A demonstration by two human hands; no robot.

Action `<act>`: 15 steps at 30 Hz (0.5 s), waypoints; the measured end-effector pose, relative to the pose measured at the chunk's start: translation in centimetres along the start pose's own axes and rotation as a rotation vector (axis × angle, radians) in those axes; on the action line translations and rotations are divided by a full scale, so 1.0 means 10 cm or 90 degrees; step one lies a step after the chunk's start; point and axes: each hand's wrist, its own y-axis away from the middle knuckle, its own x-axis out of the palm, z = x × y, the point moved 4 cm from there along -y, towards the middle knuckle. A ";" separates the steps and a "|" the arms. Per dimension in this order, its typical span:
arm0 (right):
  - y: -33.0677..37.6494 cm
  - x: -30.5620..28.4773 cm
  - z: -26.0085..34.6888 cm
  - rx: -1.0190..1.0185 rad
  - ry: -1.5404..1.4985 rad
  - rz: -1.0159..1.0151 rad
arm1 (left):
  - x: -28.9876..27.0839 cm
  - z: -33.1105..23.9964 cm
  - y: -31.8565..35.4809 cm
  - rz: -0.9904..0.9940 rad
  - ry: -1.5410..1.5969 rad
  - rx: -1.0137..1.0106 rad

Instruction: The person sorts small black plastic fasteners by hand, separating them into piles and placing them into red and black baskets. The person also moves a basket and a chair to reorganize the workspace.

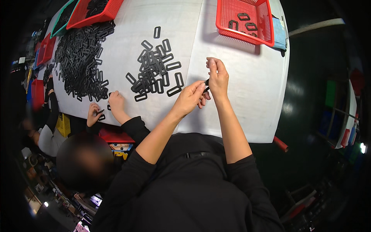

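Observation:
Over the right part of the table, my left hand (191, 97) pinches a small black rectangular loop (207, 82) between thumb and fingers. My right hand (218, 80) is curled against the same loop from the other side, its thumb and forefinger pointing away from me. Most of the loop is hidden by my fingers. To the left of my hands lies a loose pile of flat black rectangular loops (154, 66), several of them spread singly around its edge.
A red perforated basket (239, 34) with several black loops stands at the far right. Leftward, a large heap of black loops (79, 58) lies near another red basket (94, 21). A co-worker's hands (116, 103) handle loops at the table edge, close to my left arm.

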 end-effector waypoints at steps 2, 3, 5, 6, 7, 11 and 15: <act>0.05 0.01 0.08 -0.065 0.114 -0.049 | 0.05 -0.07 0.03 -0.092 -0.127 0.059; 0.07 0.05 0.14 -0.029 0.102 -0.043 | 0.08 -0.10 0.04 -0.174 -0.226 0.134; 0.10 0.11 0.20 0.043 0.078 -0.032 | 0.08 -0.15 0.10 -0.211 -0.203 0.213; 0.08 0.08 0.19 0.043 0.095 -0.042 | 0.10 -0.21 0.14 -0.225 -0.190 0.251; 0.03 0.07 0.17 0.044 0.111 -0.052 | 0.12 -0.30 0.19 -0.217 -0.250 0.268; -0.13 -0.03 0.25 0.051 0.169 -0.102 | 0.20 -0.28 0.37 -0.236 -0.304 0.301; 0.02 0.13 0.35 0.006 0.120 -0.080 | 0.13 -0.28 0.30 -0.269 -0.314 0.340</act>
